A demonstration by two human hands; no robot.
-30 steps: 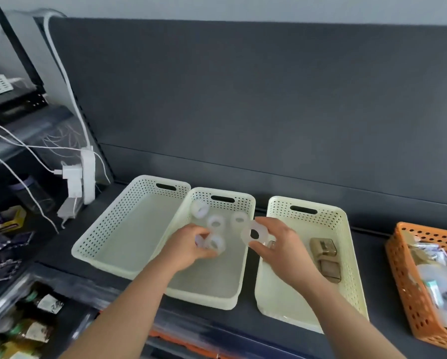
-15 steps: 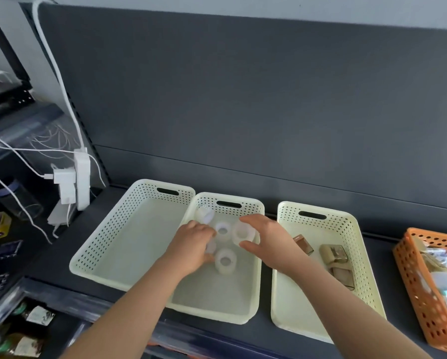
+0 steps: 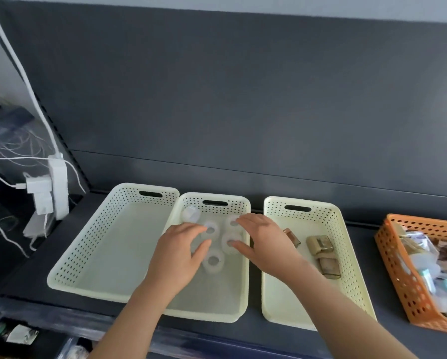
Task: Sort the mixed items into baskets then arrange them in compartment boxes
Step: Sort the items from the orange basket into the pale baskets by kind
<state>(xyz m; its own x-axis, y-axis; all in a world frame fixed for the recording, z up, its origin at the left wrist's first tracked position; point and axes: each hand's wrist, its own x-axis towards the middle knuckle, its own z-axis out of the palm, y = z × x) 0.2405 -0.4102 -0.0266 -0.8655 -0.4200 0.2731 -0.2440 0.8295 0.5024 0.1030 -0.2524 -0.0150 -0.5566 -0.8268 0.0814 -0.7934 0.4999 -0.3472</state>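
Dark grey back panel (image 3: 243, 99) fills the top of the view, w/ a dark shelf (image 3: 30, 275) below it. Three cream perforated baskets sit in a row on the shelf. The left basket (image 3: 69, 257) and mid basket (image 3: 214, 196) touch along their sides. The right basket (image 3: 351, 255) sits just beside the mid one w/ a narrow gap btwn them. An orange basket (image 3: 398, 275) is further right, apart from the cream ones, packed w/ mixed small packets, too jumbled to ID.

Both forearms reach in from the bottom edge. L hand (image 3: 178, 255) is palm-down over the mid basket, fingers loose and spread, grasping nothing that shows. R hand (image 3: 266, 242) is palm-down over the mid basket's right wall, fingers fairly straight and released, thumb tip on one ring and forefinger over another.

White power strip (image 3: 59, 187) hangs at far left w/ an adapter (image 3: 39, 187) plugged in, and a thick white cable (image 3: 23, 73) runs up from it.

Three brownish blocks (image 3: 319, 243) lie in the right basket's back half, partly behind the R wrist.

White tape-like rings (image 3: 213, 260) are all in the mid basket, back half, clustered btwn the two hands. One lies just in front of the L thumb, and a paler round piece (image 3: 191, 213) sits in the back-left corner.
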